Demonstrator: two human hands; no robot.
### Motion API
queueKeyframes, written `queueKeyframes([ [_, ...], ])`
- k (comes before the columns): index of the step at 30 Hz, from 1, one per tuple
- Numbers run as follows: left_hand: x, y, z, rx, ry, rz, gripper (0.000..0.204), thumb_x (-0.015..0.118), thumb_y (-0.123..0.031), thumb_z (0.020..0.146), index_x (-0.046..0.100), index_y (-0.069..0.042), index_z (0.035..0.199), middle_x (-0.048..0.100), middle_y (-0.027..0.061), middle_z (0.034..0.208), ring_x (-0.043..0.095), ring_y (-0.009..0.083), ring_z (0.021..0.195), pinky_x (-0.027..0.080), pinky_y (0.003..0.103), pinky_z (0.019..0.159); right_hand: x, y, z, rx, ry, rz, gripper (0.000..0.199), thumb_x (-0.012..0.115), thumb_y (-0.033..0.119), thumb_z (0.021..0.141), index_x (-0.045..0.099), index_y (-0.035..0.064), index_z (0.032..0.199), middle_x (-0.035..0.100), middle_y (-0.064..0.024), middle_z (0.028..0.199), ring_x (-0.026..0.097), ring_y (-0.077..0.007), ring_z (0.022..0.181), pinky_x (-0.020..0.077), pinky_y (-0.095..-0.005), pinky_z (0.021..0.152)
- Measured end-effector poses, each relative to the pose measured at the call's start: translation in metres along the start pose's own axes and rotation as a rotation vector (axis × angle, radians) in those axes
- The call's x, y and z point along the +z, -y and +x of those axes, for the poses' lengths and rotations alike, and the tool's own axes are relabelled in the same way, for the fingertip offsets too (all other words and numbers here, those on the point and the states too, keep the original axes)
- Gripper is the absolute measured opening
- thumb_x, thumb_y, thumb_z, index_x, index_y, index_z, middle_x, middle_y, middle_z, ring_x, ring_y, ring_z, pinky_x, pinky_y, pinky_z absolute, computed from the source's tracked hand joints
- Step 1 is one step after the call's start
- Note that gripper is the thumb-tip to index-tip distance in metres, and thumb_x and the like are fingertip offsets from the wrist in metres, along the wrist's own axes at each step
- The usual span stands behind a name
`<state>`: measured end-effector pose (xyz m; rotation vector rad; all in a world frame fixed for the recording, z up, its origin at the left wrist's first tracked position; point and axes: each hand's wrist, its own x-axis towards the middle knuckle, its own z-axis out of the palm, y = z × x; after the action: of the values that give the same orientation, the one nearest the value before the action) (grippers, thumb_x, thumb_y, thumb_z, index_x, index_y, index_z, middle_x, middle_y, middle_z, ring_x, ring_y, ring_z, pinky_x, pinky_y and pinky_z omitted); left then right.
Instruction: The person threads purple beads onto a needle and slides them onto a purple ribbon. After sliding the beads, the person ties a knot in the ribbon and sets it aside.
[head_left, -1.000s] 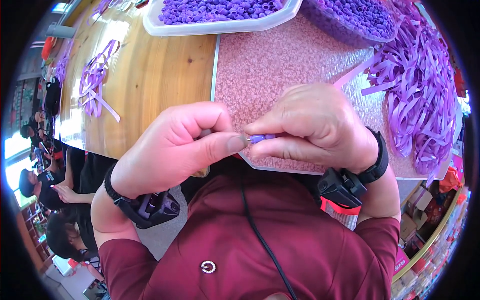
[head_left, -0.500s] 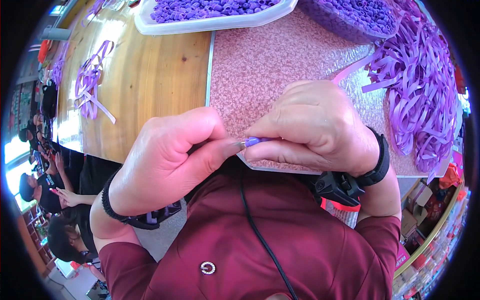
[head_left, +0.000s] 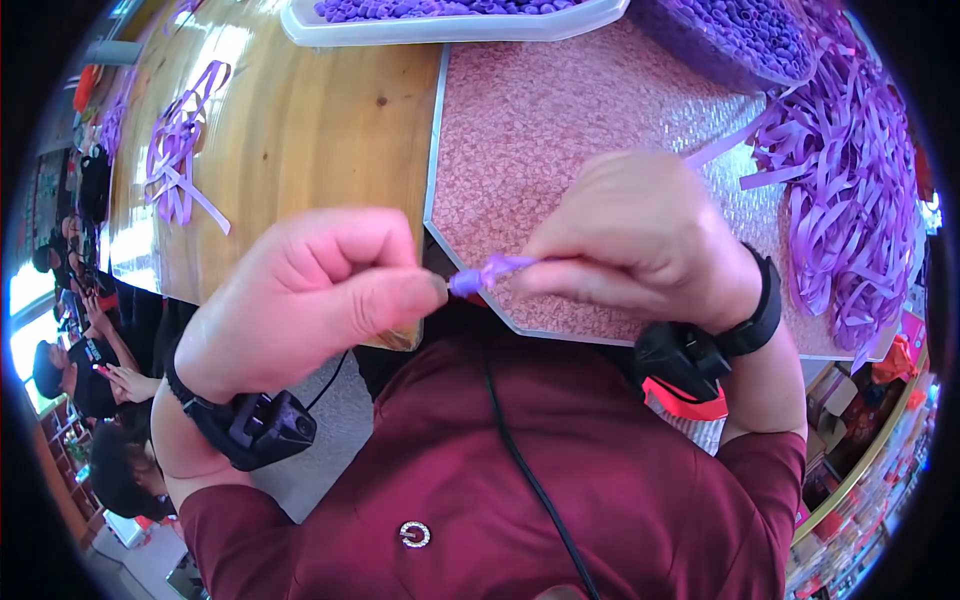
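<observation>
Maroon shirt (head_left: 640, 500); ring-shaped pin (head_left: 415, 534); black cord (head_left: 533, 482); black wristbands (head_left: 763, 312)

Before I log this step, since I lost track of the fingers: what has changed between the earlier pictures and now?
The left hand moved left and the right hand slightly right, widening the gap. The small purple piece, earlier in the right hand's pinch, is now out of it, close to the left hand's pinch; a blurred purple strip runs from it to the right hand. The ribbon pile stayed as it was.
</observation>
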<state>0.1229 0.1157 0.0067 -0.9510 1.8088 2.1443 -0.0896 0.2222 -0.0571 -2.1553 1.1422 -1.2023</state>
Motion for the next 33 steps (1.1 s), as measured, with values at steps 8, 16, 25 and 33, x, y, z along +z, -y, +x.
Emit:
queueKeyframes([
  [8, -0.008, 0.003, 0.0, -0.02, -0.077, -0.015, 0.018, 0.057, -0.016, 0.087, 0.051, -0.006, 0.073, 0.039, -0.0102, 0.06, 0.03, -0.0022, 0.053, 0.022, 0.017, 0.045, -0.02, 0.007, 0.002, 0.259, 0.124, 0.014, 0.033, 0.077, 0.021, 0.063, 0.063, 0.0032, 0.087, 0.06, -0.0076, 0.071, 0.058, -0.0214, 0.062, 0.0432, -0.0303, 0.055],
  [16, 0.005, -0.004, -0.003, 0.014, -0.082, 0.098, 0.017, 0.056, -0.013, 0.087, 0.05, -0.003, 0.074, 0.046, -0.0067, 0.062, 0.039, -0.0005, 0.057, 0.031, 0.016, 0.049, -0.01, 0.012, 0.004, 0.229, -0.01, 0.001, 0.068, 0.081, 0.034, 0.055, 0.056, 0.0024, 0.109, 0.061, -0.0096, 0.086, 0.06, -0.023, 0.077, 0.0467, -0.0298, 0.067],
  [25, 0.032, -0.011, 0.005, 0.254, -0.192, 0.656, 0.012, 0.061, -0.004, 0.076, 0.052, -0.002, 0.07, 0.046, 0.0024, 0.06, 0.045, 0.0099, 0.055, 0.034, 0.023, 0.051, -0.005, 0.021, 0.001, 0.147, 0.091, 0.001, 0.048, 0.076, 0.033, 0.064, 0.06, 0.0027, 0.098, 0.061, -0.0063, 0.077, 0.059, -0.0219, 0.07, 0.0433, -0.0327, 0.065],
  [33, 0.039, -0.014, 0.011, 0.357, -0.219, 0.836, 0.009, 0.061, -0.001, 0.075, 0.053, -0.001, 0.071, 0.049, 0.0059, 0.06, 0.049, 0.0135, 0.053, 0.037, 0.027, 0.049, 0.0, 0.016, -0.004, 0.082, 0.096, -0.027, 0.015, 0.067, 0.019, 0.075, 0.062, 0.0059, 0.079, 0.059, -0.0049, 0.068, 0.056, -0.0239, 0.063, 0.043, -0.0339, 0.061],
])
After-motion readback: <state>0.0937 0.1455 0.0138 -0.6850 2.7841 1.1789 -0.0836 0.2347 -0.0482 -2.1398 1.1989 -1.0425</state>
